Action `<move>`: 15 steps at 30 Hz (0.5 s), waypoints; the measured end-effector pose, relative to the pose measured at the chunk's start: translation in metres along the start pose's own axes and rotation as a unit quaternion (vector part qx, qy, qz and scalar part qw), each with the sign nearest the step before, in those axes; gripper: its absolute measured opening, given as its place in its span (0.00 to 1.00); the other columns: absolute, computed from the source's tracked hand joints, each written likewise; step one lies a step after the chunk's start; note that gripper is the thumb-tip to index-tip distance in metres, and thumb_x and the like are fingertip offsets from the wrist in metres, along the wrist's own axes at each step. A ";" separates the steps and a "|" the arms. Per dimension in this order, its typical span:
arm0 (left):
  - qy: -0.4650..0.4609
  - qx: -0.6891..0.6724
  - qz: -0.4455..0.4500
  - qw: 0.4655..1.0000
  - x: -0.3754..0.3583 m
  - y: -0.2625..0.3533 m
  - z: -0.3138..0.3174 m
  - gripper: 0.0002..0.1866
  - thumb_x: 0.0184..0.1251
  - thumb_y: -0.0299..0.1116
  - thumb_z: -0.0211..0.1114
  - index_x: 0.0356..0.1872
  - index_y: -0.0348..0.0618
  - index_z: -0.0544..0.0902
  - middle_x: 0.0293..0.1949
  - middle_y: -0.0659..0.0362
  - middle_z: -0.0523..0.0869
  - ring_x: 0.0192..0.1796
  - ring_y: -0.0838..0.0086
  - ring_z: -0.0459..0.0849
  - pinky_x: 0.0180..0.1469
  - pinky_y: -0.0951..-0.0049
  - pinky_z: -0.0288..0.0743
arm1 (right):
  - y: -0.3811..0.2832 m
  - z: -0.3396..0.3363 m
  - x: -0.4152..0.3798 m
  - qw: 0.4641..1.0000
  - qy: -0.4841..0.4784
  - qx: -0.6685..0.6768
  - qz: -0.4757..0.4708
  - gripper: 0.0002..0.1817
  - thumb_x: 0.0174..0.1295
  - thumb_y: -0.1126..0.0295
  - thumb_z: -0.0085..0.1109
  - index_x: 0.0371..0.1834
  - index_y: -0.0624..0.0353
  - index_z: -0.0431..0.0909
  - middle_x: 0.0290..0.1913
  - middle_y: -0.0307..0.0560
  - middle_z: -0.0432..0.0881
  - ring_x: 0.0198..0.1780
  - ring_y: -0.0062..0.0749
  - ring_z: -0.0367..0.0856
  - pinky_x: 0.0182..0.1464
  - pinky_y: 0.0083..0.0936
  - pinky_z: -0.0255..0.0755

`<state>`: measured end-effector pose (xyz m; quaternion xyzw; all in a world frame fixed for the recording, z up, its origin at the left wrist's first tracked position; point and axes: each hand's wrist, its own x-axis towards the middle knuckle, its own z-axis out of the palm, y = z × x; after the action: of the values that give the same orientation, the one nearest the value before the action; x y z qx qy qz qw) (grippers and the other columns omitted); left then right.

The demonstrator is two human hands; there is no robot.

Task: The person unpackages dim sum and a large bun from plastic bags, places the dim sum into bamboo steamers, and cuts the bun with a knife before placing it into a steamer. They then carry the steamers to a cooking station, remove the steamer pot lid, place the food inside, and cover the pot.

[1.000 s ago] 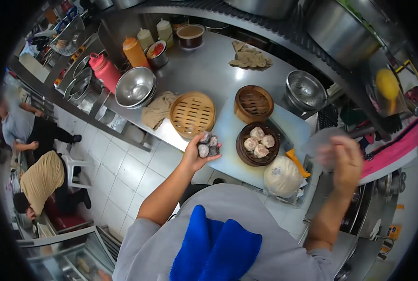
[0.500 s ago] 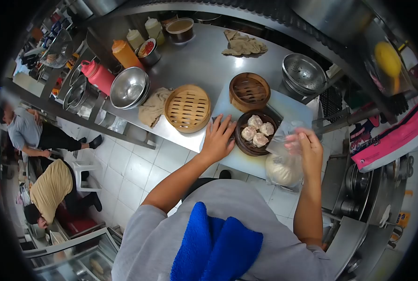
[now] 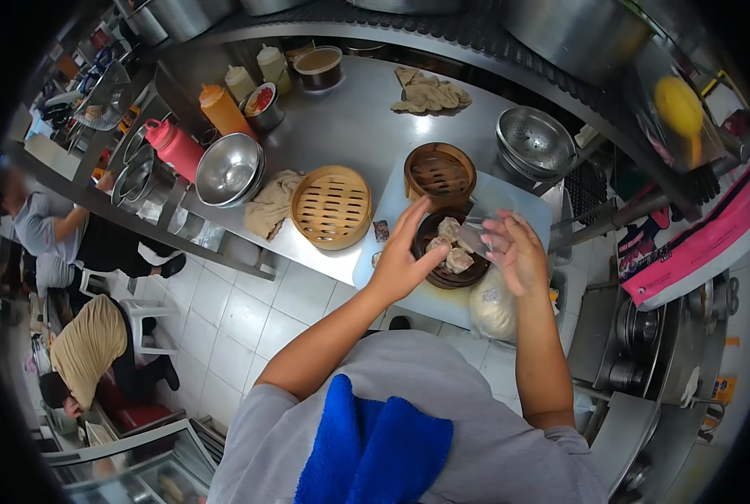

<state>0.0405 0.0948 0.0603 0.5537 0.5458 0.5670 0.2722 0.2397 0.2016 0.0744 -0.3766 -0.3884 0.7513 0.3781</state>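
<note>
My left hand [image 3: 402, 262] is raised at the left side of a dark round steamer basket [image 3: 456, 283], fingers apart and holding nothing. Several pale, wrinkled dumplings [image 3: 457, 259] sit in that basket, partly hidden by my hands. On its right, my right hand [image 3: 518, 252] is slightly blurred, with fingers curled on a piece of clear plastic [image 3: 476, 233] that hangs over the dumplings. Below this hand lies a clear bag [image 3: 492, 307] with something pale and rounded inside. An empty brown steamer basket [image 3: 439, 170] stands just behind, on the pale cutting board [image 3: 518, 206].
A lighter bamboo steamer [image 3: 331, 207] and a crumpled cloth [image 3: 271, 204] lie to the left. Steel bowls [image 3: 229, 170], a pink bottle [image 3: 173, 149] and an orange squeeze bottle [image 3: 225, 109] stand farther left. Metal colanders [image 3: 536, 141] are at the right. Two people are at the far left.
My left hand has lifted off the board beside the basket, uncovering small dark items there. My right hand has moved left and slightly down with the plastic, closer to the dumplings.
</note>
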 end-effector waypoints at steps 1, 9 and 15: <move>-0.017 -0.008 -0.014 1.000 0.006 -0.002 0.004 0.36 0.63 0.37 0.68 0.69 0.34 0.63 0.68 0.45 0.66 0.71 0.60 0.66 0.69 0.65 0.61 | -0.001 0.003 0.000 1.000 -0.012 -0.006 0.006 0.15 0.69 0.61 0.53 0.54 0.55 0.73 0.43 0.45 0.85 0.40 0.28 0.84 0.33 0.22 0.75; -0.169 -0.223 -0.178 0.944 0.036 -0.013 0.020 0.26 0.68 0.36 0.64 0.62 0.33 0.71 0.55 0.54 0.79 0.59 0.70 0.78 0.58 0.73 0.73 | -0.009 0.007 0.009 0.997 -0.052 -0.061 -0.004 0.14 0.70 0.62 0.52 0.52 0.58 0.74 0.43 0.45 0.85 0.41 0.27 0.83 0.38 0.22 0.75; -0.180 -0.306 -0.266 0.896 0.040 -0.003 0.023 0.15 0.69 0.34 0.63 0.52 0.39 0.77 0.46 0.60 0.83 0.39 0.74 0.88 0.42 0.78 0.79 | -0.024 0.004 0.012 0.981 -0.046 -0.175 -0.067 0.15 0.70 0.64 0.52 0.54 0.61 0.74 0.46 0.47 0.84 0.46 0.28 0.81 0.45 0.24 0.75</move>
<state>0.0510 0.1396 0.0660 0.3703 0.4134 0.5030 0.6625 0.2376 0.2202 0.0938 -0.3750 -0.5555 0.6611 0.3372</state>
